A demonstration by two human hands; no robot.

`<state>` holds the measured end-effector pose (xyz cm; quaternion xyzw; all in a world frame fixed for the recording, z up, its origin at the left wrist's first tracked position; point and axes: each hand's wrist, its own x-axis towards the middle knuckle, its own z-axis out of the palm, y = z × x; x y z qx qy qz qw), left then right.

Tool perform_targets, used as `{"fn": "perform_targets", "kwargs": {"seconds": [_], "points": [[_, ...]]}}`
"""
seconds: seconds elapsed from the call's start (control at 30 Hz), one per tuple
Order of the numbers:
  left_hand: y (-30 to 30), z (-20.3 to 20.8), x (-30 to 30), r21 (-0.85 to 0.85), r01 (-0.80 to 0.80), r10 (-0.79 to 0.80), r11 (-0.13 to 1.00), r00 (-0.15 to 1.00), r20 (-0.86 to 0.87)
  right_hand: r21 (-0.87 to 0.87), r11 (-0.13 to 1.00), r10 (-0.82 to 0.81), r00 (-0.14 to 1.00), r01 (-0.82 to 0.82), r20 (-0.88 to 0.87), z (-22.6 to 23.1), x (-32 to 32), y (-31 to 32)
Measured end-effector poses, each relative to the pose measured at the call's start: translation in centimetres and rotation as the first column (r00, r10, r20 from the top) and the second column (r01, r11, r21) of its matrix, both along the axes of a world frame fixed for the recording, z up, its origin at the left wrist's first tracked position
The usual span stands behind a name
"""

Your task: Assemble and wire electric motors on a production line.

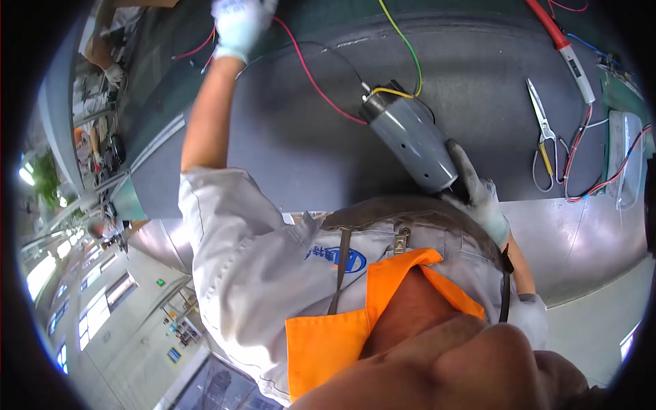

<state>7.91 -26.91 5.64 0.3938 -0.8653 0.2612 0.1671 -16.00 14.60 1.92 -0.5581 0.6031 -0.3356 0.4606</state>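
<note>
A grey cylindrical motor (pixel 413 140) lies tilted on the dark grey mat (pixel 301 143). My right hand (pixel 482 198), in a grey glove, grips its near end. Red (pixel 318 85), yellow-green (pixel 406 48) and black wires run from its far end toward the top of the view. My left hand (pixel 239 24), in a white glove, is stretched far out to the top edge, among the red wires. Its fingers are cut off by the rim, so its grasp is hidden. My grey work shirt with an orange collar fills the lower middle.
Small scissors (pixel 544 130) lie on the mat to the right of the motor. A red pen-shaped probe (pixel 570 51) with red leads lies beyond them. A white device (pixel 625 160) and a green board (pixel 615 82) sit at the right rim. The metal table edge (pixel 574 232) runs below.
</note>
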Motion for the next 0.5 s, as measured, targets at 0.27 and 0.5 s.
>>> {"fn": "perform_targets", "kwargs": {"seconds": [0.27, 0.5], "points": [[24.4, -2.6, 2.1, 0.747, 0.244, 0.078, 0.618, 0.927, -0.368, 0.103, 0.994, -0.040, 0.976, 0.018, 0.214, 0.6, 4.1, -0.5], [27.7, -2.8, 3.8, 0.766, 0.099, 0.135, 0.636, 0.962, -0.237, -0.488, 0.855, 0.033, 0.958, -0.175, -0.285, -0.4, 1.8, -1.2]]}}
